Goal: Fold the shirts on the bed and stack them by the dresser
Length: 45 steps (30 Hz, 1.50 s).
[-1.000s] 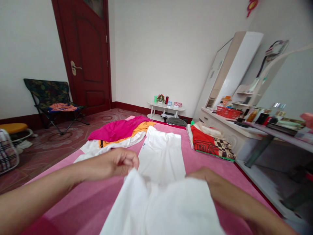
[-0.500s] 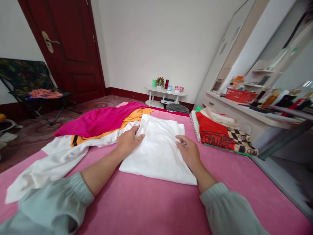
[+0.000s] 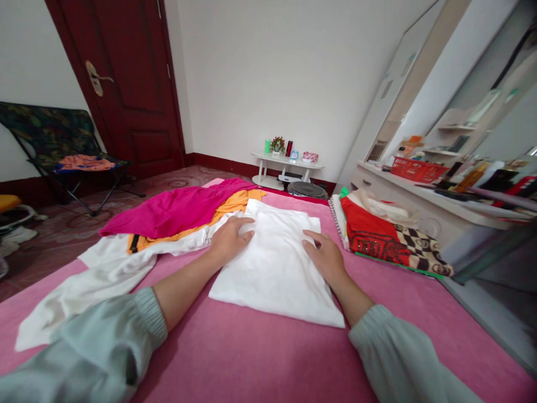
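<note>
White cloth lies folded on the pink bedspread, beside the magenta garment. Left hand rests ungripping on its left edge, thumb and forefinger parted. Right hand touches the right edge; pinching cannot be determined.

1. A dark red panelled door with a metal lever handle stands in the far left wall.
2. Beside it, a leaf-patterned folding chair holds a crumpled peach-and-blue cloth.
3. Against the far wall, a low white surface carries a green cup, a red-flowered potted plant, a dark red cylinder and a pink-and-white box.
4. On the right, a red plastic basket sits on a white dresser, beside assorted bottles.
</note>
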### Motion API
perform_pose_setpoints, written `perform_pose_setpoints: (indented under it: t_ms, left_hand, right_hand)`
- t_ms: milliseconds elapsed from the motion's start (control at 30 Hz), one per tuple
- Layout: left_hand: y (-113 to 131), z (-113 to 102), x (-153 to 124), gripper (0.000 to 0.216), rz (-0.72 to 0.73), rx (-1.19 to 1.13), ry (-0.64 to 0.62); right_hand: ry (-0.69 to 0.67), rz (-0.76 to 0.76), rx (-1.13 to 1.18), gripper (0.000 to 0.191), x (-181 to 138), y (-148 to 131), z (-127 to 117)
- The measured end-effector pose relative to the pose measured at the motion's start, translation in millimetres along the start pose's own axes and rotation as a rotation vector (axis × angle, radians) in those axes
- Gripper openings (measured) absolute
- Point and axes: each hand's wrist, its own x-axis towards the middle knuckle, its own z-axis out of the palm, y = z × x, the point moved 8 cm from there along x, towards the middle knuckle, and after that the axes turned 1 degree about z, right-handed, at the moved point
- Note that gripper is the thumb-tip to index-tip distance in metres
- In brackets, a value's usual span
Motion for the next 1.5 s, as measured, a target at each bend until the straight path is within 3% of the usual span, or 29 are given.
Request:
perform_pose_setpoints:
  t_ms: [200, 267, 367, 433, 567, 700, 767, 833, 933, 1067, 1300, 1500]
  left_hand:
    - [-2, 17, 39, 0.04, -0.039, -0.033, -0.001]
    - [1, 16, 42, 0.04, -0.032, -0.064, 0.064]
    - [13, 13, 44, 0.046, 0.116, -0.122, 0.141]
    - [16, 18, 45, 0.051, 0.184, -0.077, 0.091]
    - [11, 28, 47, 0.052, 0.121, 0.094, -0.063]
    - [32, 21, 41, 0.054, 0.127, 0.121, -0.101]
    - [53, 25, 32, 0.06, 0.226, 0.101, -0.167]
    - [68, 38, 19, 0.067, 0.324, 0.096, -0.264]
    - [68, 61, 4, 0.071, 0.361, 0.143, -0.376]
    - [58, 71, 1, 0.076, 0.337, 0.232, -0.389]
    - [57, 56, -23, 0.071, 0.257, 0.302, -0.411]
    - [54, 30, -58, 0.066, 0.13, 0.379, -0.512]
  right_hand:
    - [-0.009, -0.033, -0.067, 0.04, 31, 4, 19]
    - [0.059, -0.068, -0.059, 0.044, 30, 1, 13]
    - [0.192, -0.055, -0.086, 0.048, 24, 1, -3]
    - [0.166, 0.001, -0.143, 0.046, 23, 6, -1]
    - [0.029, 0.07, -0.258, 0.042, 24, 9, 11]
    - [0.191, -0.03, -0.274, 0.056, 19, -9, -3]
    - [0.104, -0.121, -0.268, 0.057, 18, -18, 5]
    - [-0.127, -0.14, -0.257, 0.059, 19, -17, 25]
    - [-0.361, -0.084, -0.251, 0.067, 18, -5, 45]
    - [-0.371, -0.076, -0.289, 0.071, 18, -1, 47]
    - [-0.443, -0.007, -0.363, 0.067, -6, 3, 37]
    - [-0.495, 0.095, -0.455, 0.064, -37, 5, -2]
